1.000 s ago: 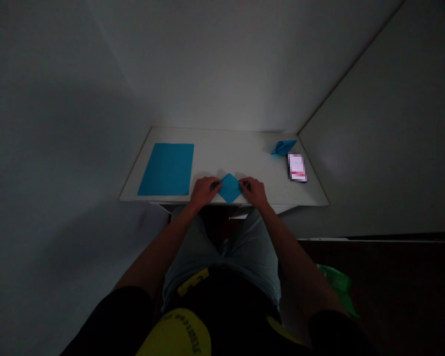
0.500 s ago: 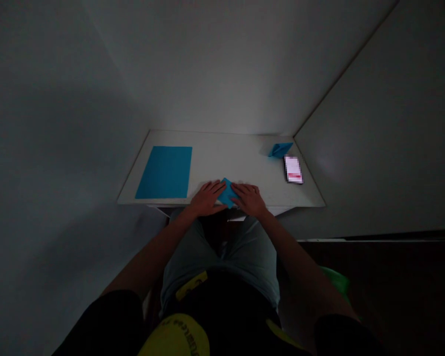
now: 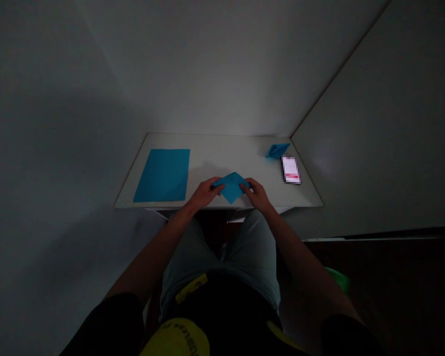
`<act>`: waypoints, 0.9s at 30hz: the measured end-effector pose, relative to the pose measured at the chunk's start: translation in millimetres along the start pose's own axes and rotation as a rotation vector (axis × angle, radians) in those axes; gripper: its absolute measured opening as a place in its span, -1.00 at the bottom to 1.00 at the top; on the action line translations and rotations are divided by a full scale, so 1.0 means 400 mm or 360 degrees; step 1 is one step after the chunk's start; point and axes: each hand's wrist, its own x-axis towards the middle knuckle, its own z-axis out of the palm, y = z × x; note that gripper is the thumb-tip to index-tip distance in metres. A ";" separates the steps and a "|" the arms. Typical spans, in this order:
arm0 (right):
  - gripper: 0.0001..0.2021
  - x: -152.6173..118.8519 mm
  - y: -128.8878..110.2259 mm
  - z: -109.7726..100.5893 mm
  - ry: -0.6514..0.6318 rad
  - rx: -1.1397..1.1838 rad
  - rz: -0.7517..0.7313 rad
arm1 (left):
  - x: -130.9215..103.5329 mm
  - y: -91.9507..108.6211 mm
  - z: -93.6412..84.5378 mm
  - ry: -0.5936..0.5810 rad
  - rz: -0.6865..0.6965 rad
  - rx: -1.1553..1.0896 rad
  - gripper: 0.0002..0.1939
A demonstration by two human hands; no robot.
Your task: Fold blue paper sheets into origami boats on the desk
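A small folded blue paper, diamond-shaped from above, is held between my two hands over the front part of the white table. My left hand pinches its left corner between thumb and fingers. On the other side, my right hand grips the right corner the same way. The paper's lower point faces me, and its underside is hidden.
A flat blue sheet of paper lies on the table's left part. At the back right sits a folded blue paper piece, with a phone just in front of it. Walls border the table behind and at the right.
Before, both hands lay flat, pressing the folded paper at the table's front edge. Now they pinch its side corners, it appears raised, and more of it shows between them.
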 end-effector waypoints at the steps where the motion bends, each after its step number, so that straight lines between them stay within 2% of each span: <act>1: -0.58 0.015 0.007 0.002 0.0041 0.0080 0.0033 | 0.016 0.000 -0.001 0.0036 -0.0019 -0.0103 -0.57; 3: -0.58 0.035 0.026 0.007 0.0072 0.0223 0.0076 | 0.036 -0.007 0.000 0.0085 -0.0053 -0.0242 -0.57; 5: -0.60 0.042 0.049 0.013 0.0071 0.0321 0.0113 | 0.040 -0.019 0.003 0.0104 -0.0114 -0.0295 -0.67; 11: -0.78 0.028 0.093 0.018 0.0086 0.0279 0.0102 | 0.012 -0.044 0.017 0.0011 -0.0188 -0.0238 -0.80; 14: -0.79 0.027 0.091 0.025 0.0095 0.0281 0.0047 | 0.010 -0.046 0.033 0.0107 -0.0215 -0.0134 -0.73; 17: -0.69 0.023 0.075 0.039 0.0193 0.0326 0.0063 | 0.014 -0.042 0.054 0.0246 -0.0205 -0.0017 -0.62; 19: -0.60 0.019 0.058 0.050 0.0317 0.0255 0.0086 | 0.016 -0.038 0.067 0.0284 -0.0137 0.0080 -0.65; 21: -0.56 0.014 0.038 0.065 0.0360 0.0113 0.0090 | 0.016 -0.035 0.076 0.0344 -0.0072 0.0157 -0.77; 24: -0.53 0.012 0.008 0.091 0.0178 0.0003 0.0126 | 0.011 -0.030 0.086 0.0398 -0.0033 0.0120 -0.86; 27: -0.49 0.013 -0.011 0.111 0.0007 -0.0052 0.0244 | 0.003 -0.026 0.089 0.0265 0.0049 0.0027 -0.83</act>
